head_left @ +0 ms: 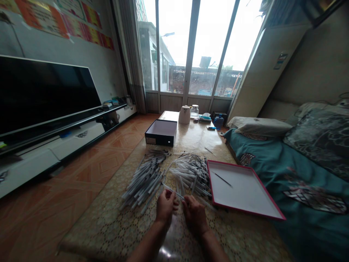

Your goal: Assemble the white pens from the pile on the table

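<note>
Left hand point(166, 206) pinches a slim clear plastic pen tube point(173, 191), right hand point(195, 214) closed on its other end, loose heap of grey-white pen tubes point(145, 182) at 12 o'clock, pink-rimmed white tray point(245, 193) at 2 o'clock.

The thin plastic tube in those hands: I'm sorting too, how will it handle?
The thin plastic tube looks stiff, staying straight between the left hand and right hand. Being round and slender, it would probably roll when pushed, and likely feels light.
</note>
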Demonstrator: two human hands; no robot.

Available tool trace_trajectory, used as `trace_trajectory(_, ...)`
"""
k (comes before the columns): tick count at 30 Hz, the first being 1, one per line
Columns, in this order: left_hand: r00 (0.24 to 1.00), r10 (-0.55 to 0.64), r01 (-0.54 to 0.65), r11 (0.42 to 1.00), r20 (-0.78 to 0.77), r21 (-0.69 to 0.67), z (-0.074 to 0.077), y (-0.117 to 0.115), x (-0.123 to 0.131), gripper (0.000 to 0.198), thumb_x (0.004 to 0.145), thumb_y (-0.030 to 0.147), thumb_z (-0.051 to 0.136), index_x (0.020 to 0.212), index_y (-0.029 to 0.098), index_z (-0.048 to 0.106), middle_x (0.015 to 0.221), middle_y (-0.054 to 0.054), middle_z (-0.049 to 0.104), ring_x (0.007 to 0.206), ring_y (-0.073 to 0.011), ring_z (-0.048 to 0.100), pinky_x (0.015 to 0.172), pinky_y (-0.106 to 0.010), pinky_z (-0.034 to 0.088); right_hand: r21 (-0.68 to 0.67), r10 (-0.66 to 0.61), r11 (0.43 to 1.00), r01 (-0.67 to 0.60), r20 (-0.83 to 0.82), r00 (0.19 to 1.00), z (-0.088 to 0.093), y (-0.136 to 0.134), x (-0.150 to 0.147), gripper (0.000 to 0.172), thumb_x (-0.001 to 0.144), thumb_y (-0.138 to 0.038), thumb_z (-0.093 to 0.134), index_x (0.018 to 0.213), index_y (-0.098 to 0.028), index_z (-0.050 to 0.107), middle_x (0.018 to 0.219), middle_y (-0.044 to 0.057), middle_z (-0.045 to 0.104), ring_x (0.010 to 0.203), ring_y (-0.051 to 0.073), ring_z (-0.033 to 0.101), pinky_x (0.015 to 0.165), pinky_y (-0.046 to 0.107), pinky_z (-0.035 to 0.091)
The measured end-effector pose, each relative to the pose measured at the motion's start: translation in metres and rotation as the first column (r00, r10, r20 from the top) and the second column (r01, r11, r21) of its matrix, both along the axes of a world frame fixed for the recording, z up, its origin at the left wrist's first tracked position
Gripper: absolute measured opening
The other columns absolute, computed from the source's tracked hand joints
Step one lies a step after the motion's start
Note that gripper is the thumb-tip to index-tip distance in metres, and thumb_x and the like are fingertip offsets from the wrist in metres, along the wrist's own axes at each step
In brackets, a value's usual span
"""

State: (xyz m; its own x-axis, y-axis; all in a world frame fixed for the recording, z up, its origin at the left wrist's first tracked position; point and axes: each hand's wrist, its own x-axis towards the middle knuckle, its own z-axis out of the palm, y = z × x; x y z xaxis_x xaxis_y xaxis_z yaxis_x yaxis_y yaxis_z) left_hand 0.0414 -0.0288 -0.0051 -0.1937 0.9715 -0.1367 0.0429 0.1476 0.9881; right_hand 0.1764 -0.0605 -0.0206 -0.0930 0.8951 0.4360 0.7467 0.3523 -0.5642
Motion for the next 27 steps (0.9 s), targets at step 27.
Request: trace_trajectory(27,0.089,-0.302,0.866,0.494,-0.949,-0.076,-0.008,0.001,-0.036,0.010,0.078,0.021,0.050,0.088,0.020,0.049,0.080,-0.003,0.061,0.069,-0.0173,0.058,0.062,-0.026,0.042,-0.182,0.304,0.952,-0.245,0.500,0.811,-0.002,0.003,0.016,0.013,0.081,-0.006,0.047,0.081,-0.019,0.049,0.075,-0.001,0.060,0.063,0.012,0.055,0.052,0.022,0.029)
